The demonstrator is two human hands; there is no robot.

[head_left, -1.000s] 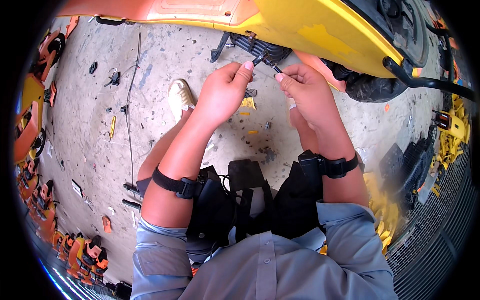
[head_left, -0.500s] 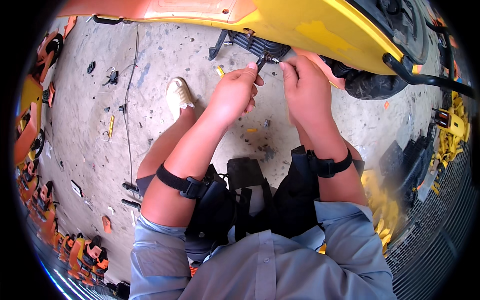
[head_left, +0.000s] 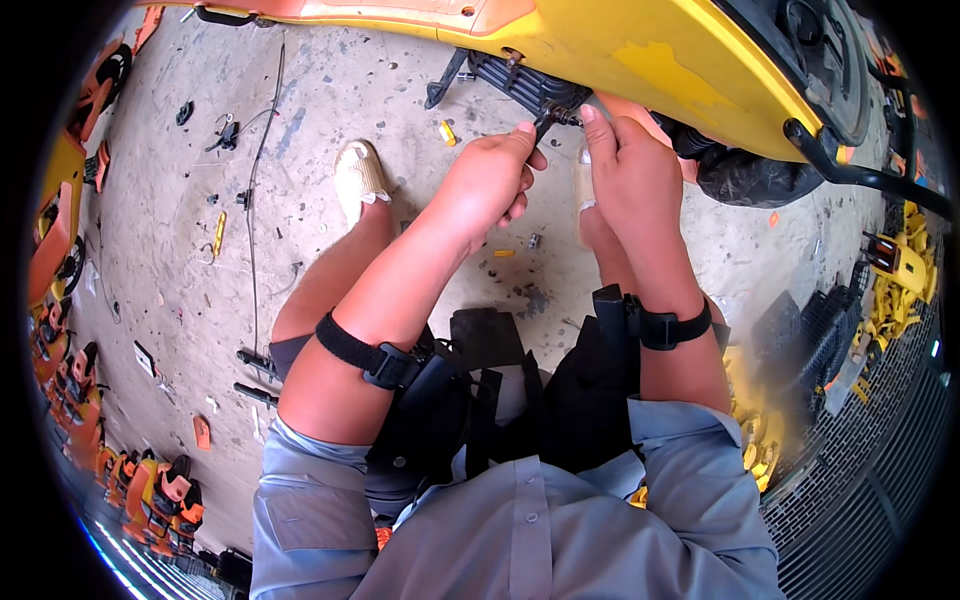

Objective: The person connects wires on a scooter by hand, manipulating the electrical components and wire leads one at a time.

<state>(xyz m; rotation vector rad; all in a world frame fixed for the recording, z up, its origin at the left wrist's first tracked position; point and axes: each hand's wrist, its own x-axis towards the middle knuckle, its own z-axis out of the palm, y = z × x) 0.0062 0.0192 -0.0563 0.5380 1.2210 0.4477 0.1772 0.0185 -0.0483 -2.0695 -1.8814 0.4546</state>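
My left hand (head_left: 488,182) is closed round the handle of a dark wrench (head_left: 545,122), which looks like a ratchet. A short metal piece (head_left: 572,118) sticks out sideways from its head. My right hand (head_left: 640,165) is closed, thumb and fingers at the far end of that piece. Both hands are just below the yellow and orange vehicle body (head_left: 600,50). A black ribbed footboard-like part (head_left: 520,82) sits behind the tool, under the body's edge. Whether the metal piece touches the vehicle I cannot make out.
On the concrete floor lie a small metal socket (head_left: 534,240), yellow pieces (head_left: 447,133) and a long black cable (head_left: 262,170). A black bar (head_left: 870,178) juts out at the right. Orange and yellow vehicles (head_left: 150,500) line the left; yellow parts (head_left: 900,300) are piled at the right.
Both hands have shifted slightly to the right with the wrench between them. My view has moved a little, and my right shoe now shows beside the right hand.
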